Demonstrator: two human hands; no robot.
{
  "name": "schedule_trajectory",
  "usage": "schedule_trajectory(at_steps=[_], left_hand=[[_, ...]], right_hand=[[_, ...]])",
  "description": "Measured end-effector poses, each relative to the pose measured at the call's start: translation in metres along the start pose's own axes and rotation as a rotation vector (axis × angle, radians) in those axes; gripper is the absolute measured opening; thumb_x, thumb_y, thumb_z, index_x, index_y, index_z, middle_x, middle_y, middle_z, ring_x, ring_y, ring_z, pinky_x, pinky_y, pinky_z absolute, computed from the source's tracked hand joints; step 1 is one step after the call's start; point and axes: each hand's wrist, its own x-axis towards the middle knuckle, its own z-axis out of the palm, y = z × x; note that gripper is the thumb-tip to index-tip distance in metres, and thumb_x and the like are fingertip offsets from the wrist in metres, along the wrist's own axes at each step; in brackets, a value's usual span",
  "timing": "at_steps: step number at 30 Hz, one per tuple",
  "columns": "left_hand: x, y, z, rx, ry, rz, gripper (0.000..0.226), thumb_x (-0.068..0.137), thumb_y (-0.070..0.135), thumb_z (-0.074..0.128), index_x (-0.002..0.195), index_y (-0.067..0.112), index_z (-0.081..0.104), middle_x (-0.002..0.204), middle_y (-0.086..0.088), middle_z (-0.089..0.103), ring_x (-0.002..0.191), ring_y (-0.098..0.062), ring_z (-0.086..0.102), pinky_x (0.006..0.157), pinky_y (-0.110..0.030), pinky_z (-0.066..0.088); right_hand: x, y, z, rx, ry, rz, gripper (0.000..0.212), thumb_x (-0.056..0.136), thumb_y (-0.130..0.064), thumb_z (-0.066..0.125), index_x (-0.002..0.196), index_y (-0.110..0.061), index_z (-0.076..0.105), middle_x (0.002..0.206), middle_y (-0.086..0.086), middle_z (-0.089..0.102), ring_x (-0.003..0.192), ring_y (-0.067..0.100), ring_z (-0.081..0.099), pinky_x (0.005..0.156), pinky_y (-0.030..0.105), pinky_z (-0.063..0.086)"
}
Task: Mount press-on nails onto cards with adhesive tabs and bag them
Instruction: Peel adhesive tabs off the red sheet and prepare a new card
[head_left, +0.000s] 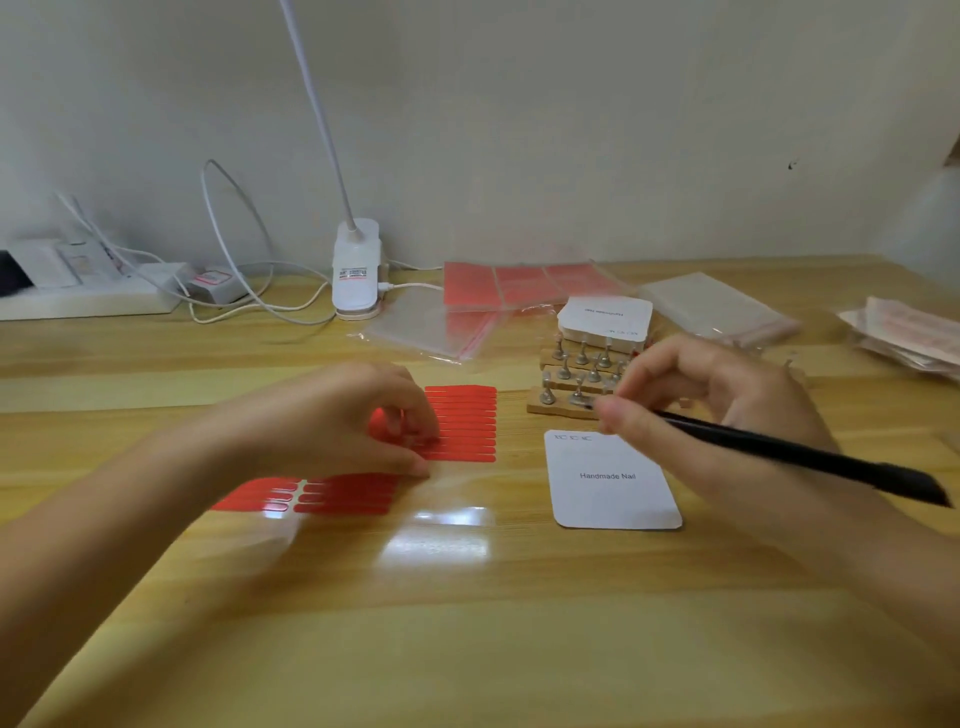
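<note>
- The left grip (400, 426) is curled down on the sheet of red strip-shaped adhesive tabs (462, 423), fingertips (415, 441) pinching at its left edge, looks like it's picking one strip loose. It's a bit motion-blurred, so whether a tab is actually lifted can't be told.
- The right grip (691, 395) is pinched around a slim black pen-like tool (795, 452), tip pointing toward the wooden rack of small metal nail stands (576, 379) just behind it.
- Progress-wise this looks early: the white rounded card printed "Handmade Nail" (615, 480) lies flat on the wooden bench (467, 623) and is bare, no tabs, no nails on it yet.
- A second, partly used sheet of red tabs (311, 496) sits just below the left hand, so some strips seem to have gone somewhere already.
- A stack of blank white cards (605, 319) rests at the back of the rack, so there are probably plenty more to do.
- Bagging hasn't started for this card; clear zip bags (719, 306) wait at the back right, well apart from both hands.
- The card sits between the two hands, closer to the right one, just below its knuckles; the tab sheet is right under the left fingers.
</note>
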Motion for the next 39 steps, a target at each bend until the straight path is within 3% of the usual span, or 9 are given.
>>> schedule_trajectory(at_steps=[2, 5, 11, 17, 21, 32, 36, 39], left_hand=[[-0.005, 0.001, 0.002, -0.014, 0.028, 0.051, 0.025, 0.071, 0.051, 0.070, 0.094, 0.045, 0.064, 0.096, 0.018, 0.058, 0.090, 0.005, 0.054, 0.077, -0.009, 0.040], [-0.015, 0.003, 0.013, -0.058, 0.086, 0.056, 0.048, 0.073, 0.056, 0.058, 0.113, 0.031, 0.065, 0.113, 0.015, 0.055, 0.106, 0.003, 0.050, 0.092, -0.015, 0.039], [-0.020, 0.008, 0.032, -0.101, 0.209, -0.013, 0.066, 0.070, 0.061, 0.050, 0.128, 0.030, 0.052, 0.128, 0.016, 0.049, 0.120, 0.005, 0.041, 0.103, -0.016, 0.031], [-0.021, 0.006, 0.037, -0.120, 0.243, -0.035, 0.073, 0.069, 0.065, 0.048, 0.129, 0.024, 0.053, 0.127, 0.018, 0.049, 0.120, 0.007, 0.041, 0.103, -0.013, 0.030], [-0.021, 0.007, 0.037, -0.130, 0.241, -0.046, 0.073, 0.068, 0.066, 0.047, 0.130, 0.025, 0.052, 0.128, 0.019, 0.049, 0.120, 0.008, 0.040, 0.103, -0.013, 0.030], [-0.021, 0.007, 0.037, -0.126, 0.240, -0.057, 0.073, 0.070, 0.070, 0.052, 0.129, 0.026, 0.054, 0.126, 0.020, 0.049, 0.118, 0.009, 0.040, 0.099, -0.005, 0.027], [-0.021, 0.008, 0.037, -0.144, 0.233, -0.058, 0.076, 0.066, 0.069, 0.046, 0.129, 0.026, 0.053, 0.125, 0.022, 0.048, 0.116, 0.011, 0.040, 0.097, -0.002, 0.026], [-0.021, 0.008, 0.037, -0.148, 0.233, -0.053, 0.076, 0.067, 0.068, 0.046, 0.129, 0.025, 0.053, 0.123, 0.022, 0.047, 0.114, 0.012, 0.040, 0.095, 0.001, 0.025]], right_hand=[[0.002, -0.003, 0.011, 0.017, -0.017, -0.008, 0.025, 0.063, -0.049, 0.064, 0.071, -0.026, 0.062, 0.071, -0.014, 0.068, 0.066, -0.001, 0.063, 0.057, 0.008, 0.046], [0.007, -0.005, 0.026, 0.032, -0.048, 0.004, 0.026, 0.064, -0.052, 0.067, 0.068, -0.027, 0.062, 0.067, -0.016, 0.068, 0.066, -0.002, 0.063, 0.061, 0.012, 0.048], [0.018, -0.002, 0.053, -0.090, -0.128, -0.109, 0.013, 0.073, -0.034, 0.073, 0.068, -0.028, 0.063, 0.067, -0.011, 0.064, 0.067, 0.000, 0.060, 0.062, 0.009, 0.044], [0.021, 0.007, 0.069, -0.281, -0.221, -0.198, 0.017, 0.076, -0.027, 0.074, 0.070, -0.027, 0.059, 0.065, -0.016, 0.059, 0.070, 0.002, 0.057, 0.062, 0.010, 0.040], [0.020, 0.010, 0.070, -0.321, -0.199, -0.231, 0.015, 0.075, -0.027, 0.076, 0.071, -0.026, 0.062, 0.066, -0.017, 0.058, 0.070, 0.001, 0.057, 0.065, 0.008, 0.040], [0.024, 0.016, 0.077, -0.455, -0.209, -0.335, 0.013, 0.078, -0.026, 0.070, 0.070, -0.018, 0.065, 0.064, -0.006, 0.063, 0.061, 0.010, 0.057, 0.064, 0.020, 0.042], [0.023, 0.018, 0.078, -0.529, -0.178, -0.392, 0.012, 0.078, -0.025, 0.065, 0.069, -0.018, 0.062, 0.062, -0.008, 0.060, 0.059, 0.007, 0.053, 0.067, 0.012, 0.031], [0.024, 0.019, 0.081, -0.553, -0.149, -0.499, 0.016, 0.080, -0.022, 0.059, 0.067, -0.015, 0.061, 0.060, -0.006, 0.057, 0.056, 0.011, 0.053, 0.064, 0.017, 0.036]])
